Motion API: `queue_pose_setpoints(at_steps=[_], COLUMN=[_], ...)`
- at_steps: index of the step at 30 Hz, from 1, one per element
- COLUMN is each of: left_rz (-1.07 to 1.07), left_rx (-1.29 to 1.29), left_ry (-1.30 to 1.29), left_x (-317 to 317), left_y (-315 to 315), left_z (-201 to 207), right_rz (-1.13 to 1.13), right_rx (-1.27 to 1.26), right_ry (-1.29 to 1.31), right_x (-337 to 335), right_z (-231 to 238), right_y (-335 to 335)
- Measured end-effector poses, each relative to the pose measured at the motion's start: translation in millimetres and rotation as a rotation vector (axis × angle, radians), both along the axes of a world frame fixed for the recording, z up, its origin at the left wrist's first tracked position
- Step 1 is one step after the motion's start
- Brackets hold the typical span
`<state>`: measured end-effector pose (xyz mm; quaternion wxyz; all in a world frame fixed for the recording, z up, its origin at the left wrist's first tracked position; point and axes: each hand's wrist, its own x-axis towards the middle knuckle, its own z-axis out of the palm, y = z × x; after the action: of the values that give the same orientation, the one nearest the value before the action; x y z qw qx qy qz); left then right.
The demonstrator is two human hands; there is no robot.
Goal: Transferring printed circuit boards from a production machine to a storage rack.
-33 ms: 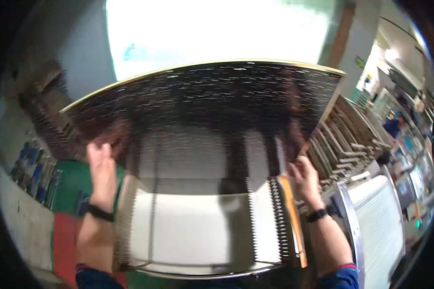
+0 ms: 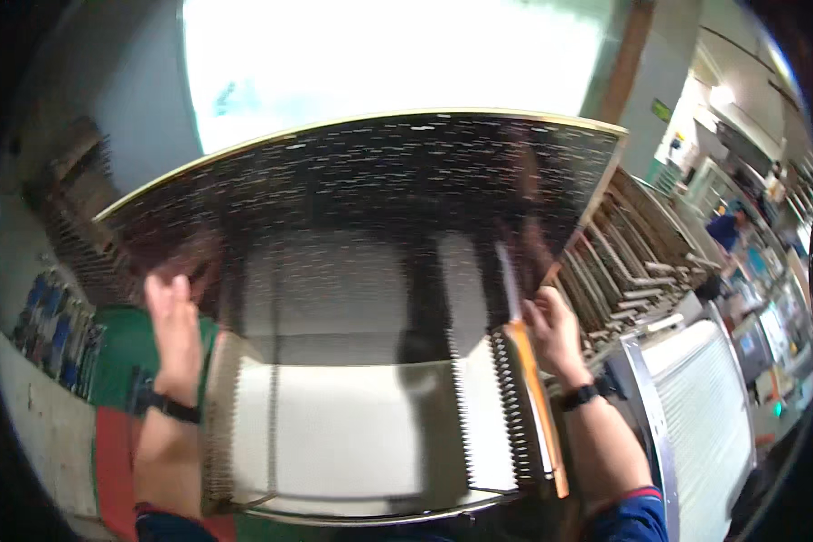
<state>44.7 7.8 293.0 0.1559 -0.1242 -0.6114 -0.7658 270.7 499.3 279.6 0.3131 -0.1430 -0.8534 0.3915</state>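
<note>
A wide, glossy black panel (image 2: pixel 352 181) with short white dashes and a thin gold edge leans up in front of me, mirroring what lies below it. My left hand (image 2: pixel 173 325) is at its lower left edge, fingers long and close together along it. At the right edge, my right hand (image 2: pixel 558 334) curls its fingers around the side. Below the panel is a rack with toothed sides (image 2: pixel 465 425) and a white inner surface (image 2: pixel 343 434). An orange strip (image 2: pixel 537 397) runs along the rack's right side, near my right wrist. The panel's back is hidden.
Wooden frames (image 2: pixel 637 253) are stacked to the right, with a metal-framed ribbed board (image 2: pixel 700 406) nearer me. At left are a toothed rack (image 2: pixel 77 208) and green and red surfaces (image 2: pixel 122 461). A bright window (image 2: pixel 388 54) lies ahead. A person (image 2: pixel 727 226) is far right.
The whole view has slid slightly left in the picture. Both hands keep nearly the same places at the panel's edges.
</note>
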Motion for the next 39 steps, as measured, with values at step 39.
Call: queue_pose_setpoints(at_steps=[39], left_rz=[-0.177], left_rx=[-0.06], left_ry=[0.011], left_x=[-6], left_y=[18], left_z=[-33], right_rz=[-0.157], right_rx=[0.132], right_ry=[-0.136], right_x=[-9], right_z=[-63], right_y=[16])
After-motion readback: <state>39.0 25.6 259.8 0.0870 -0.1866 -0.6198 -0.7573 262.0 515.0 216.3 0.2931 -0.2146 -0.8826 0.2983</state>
